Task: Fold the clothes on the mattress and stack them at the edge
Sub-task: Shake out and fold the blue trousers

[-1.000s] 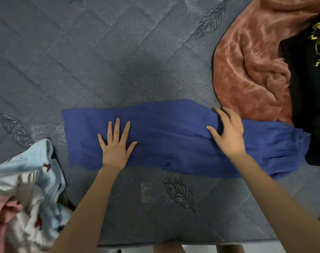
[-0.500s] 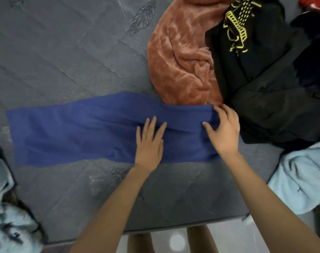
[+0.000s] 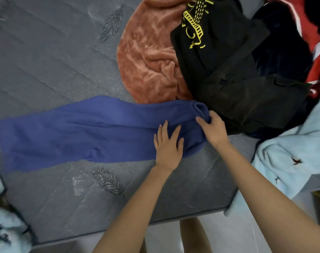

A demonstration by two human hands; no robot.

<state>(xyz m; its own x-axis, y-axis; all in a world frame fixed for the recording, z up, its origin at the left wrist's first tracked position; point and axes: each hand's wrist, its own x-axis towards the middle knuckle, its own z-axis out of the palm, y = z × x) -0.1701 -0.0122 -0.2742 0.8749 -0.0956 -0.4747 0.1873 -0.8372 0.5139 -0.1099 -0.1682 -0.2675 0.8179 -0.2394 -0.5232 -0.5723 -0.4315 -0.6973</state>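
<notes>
A: Where do we have the blue garment (image 3: 86, 130)?
B: Flat on the grey quilted mattress (image 3: 46, 61), a long strip running left to right near the front edge. Its right end is bunched up and touches the black garment with yellow print (image 3: 228, 70).
A: Hands?
B: We see the left hand (image 3: 168, 147) flat on the strip near that end, fingers (image 3: 164, 129) straight and spread, pressing down. The right hand (image 3: 213, 127) is just beside it, fingers curled round the bunched end, gripping it.
A: Anything else we can log?
B: The rust-orange fleece (image 3: 148, 66) is behind the strip, touching its far edge, next to the black garment. A red garment (image 3: 316, 66) is at top right. A light blue cloth (image 3: 292, 152) with small dark prints is at the right edge. A second light blue cloth (image 3: 2, 225) is at bottom left.
</notes>
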